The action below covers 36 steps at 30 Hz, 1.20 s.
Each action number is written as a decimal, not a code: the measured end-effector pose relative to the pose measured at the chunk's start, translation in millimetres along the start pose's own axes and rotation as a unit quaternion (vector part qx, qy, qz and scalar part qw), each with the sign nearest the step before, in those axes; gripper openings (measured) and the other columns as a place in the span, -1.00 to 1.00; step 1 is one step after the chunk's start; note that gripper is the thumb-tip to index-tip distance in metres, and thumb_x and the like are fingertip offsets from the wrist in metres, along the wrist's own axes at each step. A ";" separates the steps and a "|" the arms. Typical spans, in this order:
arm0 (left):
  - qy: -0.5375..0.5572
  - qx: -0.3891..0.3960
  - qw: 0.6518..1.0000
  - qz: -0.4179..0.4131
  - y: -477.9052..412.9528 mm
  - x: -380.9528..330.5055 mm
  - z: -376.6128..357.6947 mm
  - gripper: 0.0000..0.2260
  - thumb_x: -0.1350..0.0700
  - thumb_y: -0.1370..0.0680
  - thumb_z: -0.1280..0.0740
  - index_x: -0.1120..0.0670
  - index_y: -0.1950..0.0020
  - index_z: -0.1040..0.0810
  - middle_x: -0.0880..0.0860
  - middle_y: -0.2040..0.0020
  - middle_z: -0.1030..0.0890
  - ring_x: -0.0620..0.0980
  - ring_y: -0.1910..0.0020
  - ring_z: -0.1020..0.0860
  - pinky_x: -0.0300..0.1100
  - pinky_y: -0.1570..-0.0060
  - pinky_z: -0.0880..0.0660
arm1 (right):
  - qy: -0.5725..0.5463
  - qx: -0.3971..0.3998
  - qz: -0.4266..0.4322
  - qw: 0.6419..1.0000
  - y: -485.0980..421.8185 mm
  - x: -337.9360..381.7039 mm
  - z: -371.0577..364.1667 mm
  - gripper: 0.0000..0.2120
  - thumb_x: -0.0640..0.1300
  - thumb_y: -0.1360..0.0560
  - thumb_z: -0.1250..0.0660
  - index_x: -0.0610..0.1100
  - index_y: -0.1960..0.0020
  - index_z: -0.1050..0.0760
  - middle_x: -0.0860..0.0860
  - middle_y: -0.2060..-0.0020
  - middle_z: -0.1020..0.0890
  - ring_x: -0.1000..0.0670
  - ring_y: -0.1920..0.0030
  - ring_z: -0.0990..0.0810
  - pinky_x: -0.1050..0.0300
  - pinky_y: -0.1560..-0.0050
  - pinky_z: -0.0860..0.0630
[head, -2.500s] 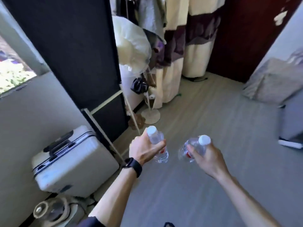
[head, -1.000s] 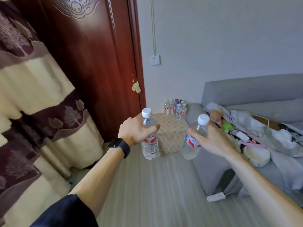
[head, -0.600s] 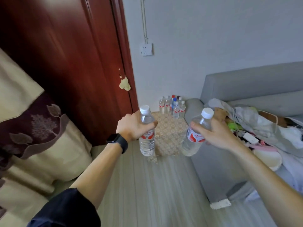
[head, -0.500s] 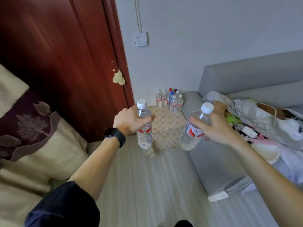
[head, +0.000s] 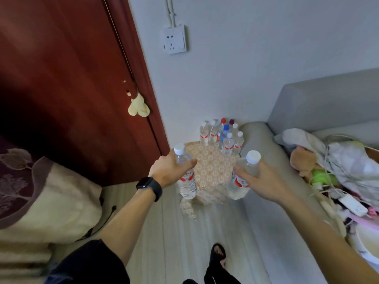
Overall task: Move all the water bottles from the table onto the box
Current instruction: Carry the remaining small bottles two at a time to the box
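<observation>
Mid-carry, the left hand [head: 171,171] and right hand [head: 259,182] each clasp a water bottle [head: 185,177] short of the cloth-covered box [head: 211,171], and the next move is probably setting both beside the standing cluster [head: 222,136].

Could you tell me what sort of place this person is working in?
Most likely a room in a home, perhaps a living room. A grey sofa piled with clothes and a soft toy stands at right, a dark red wooden door at left, and a wall socket sits above a cloth-covered box holding water bottles.
</observation>
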<state>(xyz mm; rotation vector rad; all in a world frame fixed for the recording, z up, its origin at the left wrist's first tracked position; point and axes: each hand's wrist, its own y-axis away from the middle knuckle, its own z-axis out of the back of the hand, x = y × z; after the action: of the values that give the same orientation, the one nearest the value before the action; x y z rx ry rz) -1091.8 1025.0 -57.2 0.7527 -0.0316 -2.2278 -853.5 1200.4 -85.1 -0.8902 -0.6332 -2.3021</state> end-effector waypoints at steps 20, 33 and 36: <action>0.214 0.152 0.951 0.165 -287.4 32.8 -122.0 -0.13 -0.34 -0.49 -0.36 0.03 -0.61 -0.06 0.05 -0.43 -0.45 0.15 -0.35 -0.48 -0.14 -0.10 -0.41 | -0.036 0.064 -0.206 0.976 -258.7 -36.7 -68.5 -0.45 0.23 -0.43 -0.44 0.05 -0.33 -0.41 0.04 -0.14 -0.59 -0.08 -0.17 -0.57 0.01 -0.16 -0.49; 0.164 0.189 0.954 0.166 -370.4 62.9 -222.3 -0.41 -0.20 -0.49 -0.44 -0.08 -0.39 -0.24 0.03 -0.16 -0.50 0.09 0.00 -0.54 -0.04 0.08 -0.53 | -0.038 0.149 -0.224 0.962 -372.9 -112.2 -150.3 -0.34 0.08 -0.48 -0.46 0.03 -0.51 -0.30 0.04 -0.26 -0.56 -0.09 -0.28 -0.53 0.07 -0.12 -0.42; 0.192 0.178 0.952 0.158 -375.2 68.7 -240.5 -0.46 -0.22 -0.48 -0.44 -0.17 -0.33 -0.26 -0.01 -0.16 -0.50 0.08 -0.01 -0.55 0.05 0.02 -0.58 | -0.042 0.125 -0.234 0.963 -380.8 -128.9 -170.8 -0.35 0.10 -0.47 -0.46 0.09 -0.49 -0.32 0.07 -0.28 -0.58 -0.07 -0.27 -0.55 0.09 -0.14 -0.43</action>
<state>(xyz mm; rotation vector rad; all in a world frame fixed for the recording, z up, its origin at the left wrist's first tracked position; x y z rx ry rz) -1251.3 1291.6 -383.9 1.2740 -0.3463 -1.7592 -1103.2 1414.2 -372.8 -0.7808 -1.2549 -2.5172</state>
